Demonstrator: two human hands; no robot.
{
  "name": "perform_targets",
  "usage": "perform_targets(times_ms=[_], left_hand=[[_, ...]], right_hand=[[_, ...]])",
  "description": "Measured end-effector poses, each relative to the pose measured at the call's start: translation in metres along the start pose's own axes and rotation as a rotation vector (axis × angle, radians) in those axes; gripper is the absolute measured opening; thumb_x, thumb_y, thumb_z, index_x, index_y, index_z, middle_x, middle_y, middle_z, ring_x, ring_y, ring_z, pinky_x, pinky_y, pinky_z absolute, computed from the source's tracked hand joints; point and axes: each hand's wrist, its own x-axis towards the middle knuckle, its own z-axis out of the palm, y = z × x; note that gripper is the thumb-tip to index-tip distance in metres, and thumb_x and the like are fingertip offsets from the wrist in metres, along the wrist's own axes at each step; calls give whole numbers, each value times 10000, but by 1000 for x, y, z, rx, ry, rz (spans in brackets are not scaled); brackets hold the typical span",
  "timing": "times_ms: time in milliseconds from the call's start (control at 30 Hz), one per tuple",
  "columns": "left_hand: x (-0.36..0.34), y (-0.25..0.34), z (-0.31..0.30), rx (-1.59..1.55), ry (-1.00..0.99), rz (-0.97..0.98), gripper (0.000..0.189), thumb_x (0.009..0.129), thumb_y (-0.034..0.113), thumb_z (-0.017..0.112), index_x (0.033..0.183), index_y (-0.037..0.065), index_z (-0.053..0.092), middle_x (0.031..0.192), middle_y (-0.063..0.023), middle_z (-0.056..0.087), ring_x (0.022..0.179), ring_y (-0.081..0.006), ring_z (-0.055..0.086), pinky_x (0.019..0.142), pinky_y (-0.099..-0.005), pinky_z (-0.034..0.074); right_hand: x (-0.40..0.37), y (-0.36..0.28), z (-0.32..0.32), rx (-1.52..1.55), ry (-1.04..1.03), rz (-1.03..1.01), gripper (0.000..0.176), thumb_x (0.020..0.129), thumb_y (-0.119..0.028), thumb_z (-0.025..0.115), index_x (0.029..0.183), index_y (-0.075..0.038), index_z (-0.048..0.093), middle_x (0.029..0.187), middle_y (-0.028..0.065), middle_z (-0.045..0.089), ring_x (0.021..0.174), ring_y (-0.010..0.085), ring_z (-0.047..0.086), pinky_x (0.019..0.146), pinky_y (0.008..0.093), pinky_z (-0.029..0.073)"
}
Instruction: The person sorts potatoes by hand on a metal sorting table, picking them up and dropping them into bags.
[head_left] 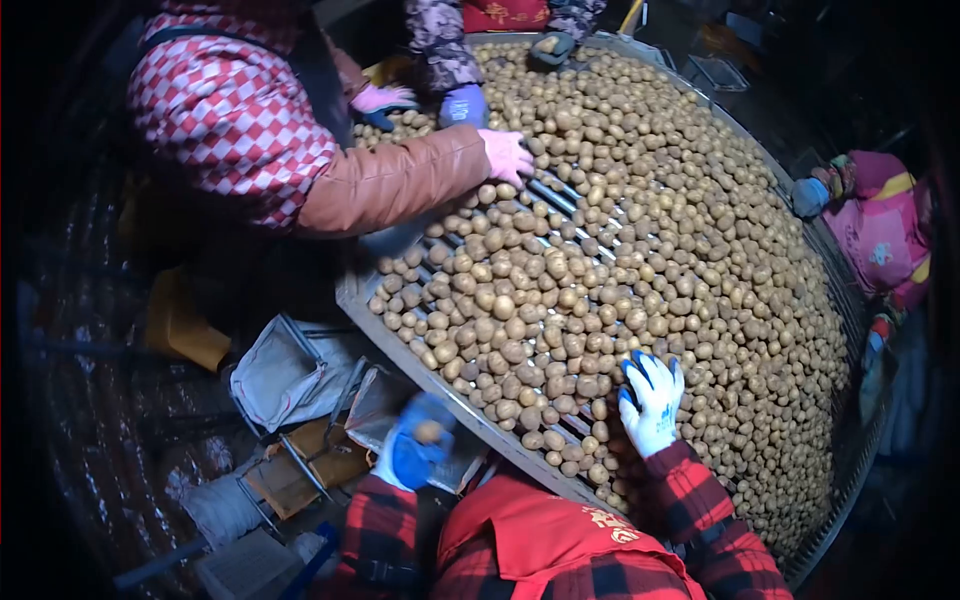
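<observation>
Many potatoes (560,270) lie over a slatted metal table (440,385). My left hand (418,445), in a blue and white glove, is just outside the table's near edge, palm up and somewhat blurred, with a potato (428,432) in it. My right hand (652,400), in a white glove with blue fingertips, rests on the potatoes near the front of the table. Its fingers are spread, and nothing is seen held in it.
A co-worker in a checked sleeve (235,120) reaches over the table from the left with pink gloves (507,157). Another person's purple glove (464,106) is at the back. A person in pink (880,235) stands right. Framed bags (285,375) hang below the left edge.
</observation>
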Motion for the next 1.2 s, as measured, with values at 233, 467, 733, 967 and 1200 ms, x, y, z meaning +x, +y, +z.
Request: perform_targets(times_ms=[233,467,733,967,1200], left_hand=[[-71,180,-230,381,374,753,284,1011,110,587,1275,6,600,1266,-108,650,1145,-200,646,985,-334,554],[-42,194,-151,429,1119,970,431,1075,390,475,1361,84,579,1246,-88,648,1162,-240,573,1013,-433,452],[62,22,3,1789,535,1248,337,949,42,541,1270,1,632,1344,-142,601,1323,-316,526,1151,-459,387],[122,21,23,2149,874,951,347,879,217,645,1217,160,700,1318,-22,647,1285,-238,540,1170,-530,277],[123,22,26,2160,892,906,338,896,216,623,1220,153,696,1325,-20,650,1263,-246,552,1171,-549,282]], right_hand=[[-61,7,-10,49,-93,-9,482,768,-92,706,1247,-104,649,1340,122,625,1291,325,548,1155,599,316],[-64,-21,-40,-73,-146,14,518,778,-136,709,1289,-96,632,1364,157,588,1280,348,534,1136,551,340],[21,-110,65,56,-316,-509,510,822,-251,732,1318,-317,633,1486,81,522,1413,449,411,1147,711,258],[173,-79,99,67,-22,-257,445,799,-177,663,1242,-216,631,1308,91,578,1216,446,515,949,606,434],[271,19,112,-222,-121,-57,579,877,-353,698,1416,-190,563,1502,109,501,1375,337,454,1061,540,379]])
